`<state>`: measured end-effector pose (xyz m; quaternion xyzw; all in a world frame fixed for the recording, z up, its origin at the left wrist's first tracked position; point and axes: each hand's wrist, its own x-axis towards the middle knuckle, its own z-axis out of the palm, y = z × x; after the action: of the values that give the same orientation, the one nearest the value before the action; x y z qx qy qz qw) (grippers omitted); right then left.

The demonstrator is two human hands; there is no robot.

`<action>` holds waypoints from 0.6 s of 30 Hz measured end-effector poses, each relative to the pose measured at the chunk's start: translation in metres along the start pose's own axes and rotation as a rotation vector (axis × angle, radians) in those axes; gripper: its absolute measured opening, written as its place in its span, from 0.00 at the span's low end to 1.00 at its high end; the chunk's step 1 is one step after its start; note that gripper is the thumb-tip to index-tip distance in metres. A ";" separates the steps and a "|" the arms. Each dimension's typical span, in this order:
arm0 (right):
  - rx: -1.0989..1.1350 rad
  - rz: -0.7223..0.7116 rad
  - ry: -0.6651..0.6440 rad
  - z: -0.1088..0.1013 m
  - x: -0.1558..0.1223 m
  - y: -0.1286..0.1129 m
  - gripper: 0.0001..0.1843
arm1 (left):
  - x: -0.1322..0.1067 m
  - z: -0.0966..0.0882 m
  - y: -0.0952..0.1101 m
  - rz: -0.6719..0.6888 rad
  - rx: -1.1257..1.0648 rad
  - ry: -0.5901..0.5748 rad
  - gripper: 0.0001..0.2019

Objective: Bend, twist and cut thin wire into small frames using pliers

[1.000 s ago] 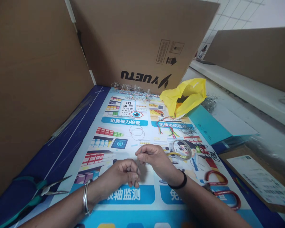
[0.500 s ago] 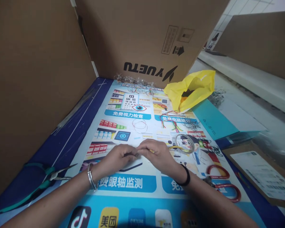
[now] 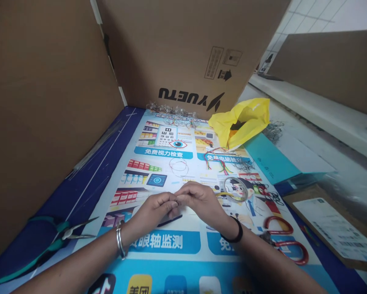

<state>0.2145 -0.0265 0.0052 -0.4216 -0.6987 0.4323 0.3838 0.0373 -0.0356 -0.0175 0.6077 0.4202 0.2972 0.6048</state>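
My left hand point(image 3: 159, 209) and my right hand point(image 3: 200, 201) meet over the middle of the printed poster mat point(image 3: 186, 269). Thumbs and fingers of both are pinched together, and their tips touch. Whatever lies between them is hidden or too small to make out. Just beyond the hands, a thin loop of wire or cord point(image 3: 179, 176) rests on the mat. Right of my right hand lies a clear ring with a yellow strip, like a tape roll point(image 3: 247, 192). Red-handled scissors or cutters point(image 3: 293, 245) sit beside my right forearm, partly covered by it.
Green-handled pliers point(image 3: 61, 237) lie with jaws apart at the left. Cardboard walls point(image 3: 177, 49) stand behind and left. A yellow bag point(image 3: 253, 116), coloured cords point(image 3: 224, 166) and a teal folder point(image 3: 272, 159) are at the back right. A labelled cardboard piece point(image 3: 333, 228) lies right.
The view has tilted slightly upward. My left hand has turned a little, showing its curled fingers more, and the yellow bit at my right fingers no longer shows. Both hands stay pinched together.
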 end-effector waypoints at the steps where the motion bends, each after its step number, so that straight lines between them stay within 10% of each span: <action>1: 0.000 0.013 0.001 0.000 0.000 0.000 0.05 | 0.000 0.000 0.000 -0.010 -0.013 -0.005 0.12; 18: -0.121 0.041 0.006 0.002 -0.014 0.007 0.06 | -0.006 0.005 -0.006 0.084 0.358 0.049 0.11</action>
<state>0.2189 -0.0381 -0.0043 -0.4596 -0.7135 0.3957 0.3509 0.0377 -0.0436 -0.0227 0.7151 0.4555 0.2573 0.4636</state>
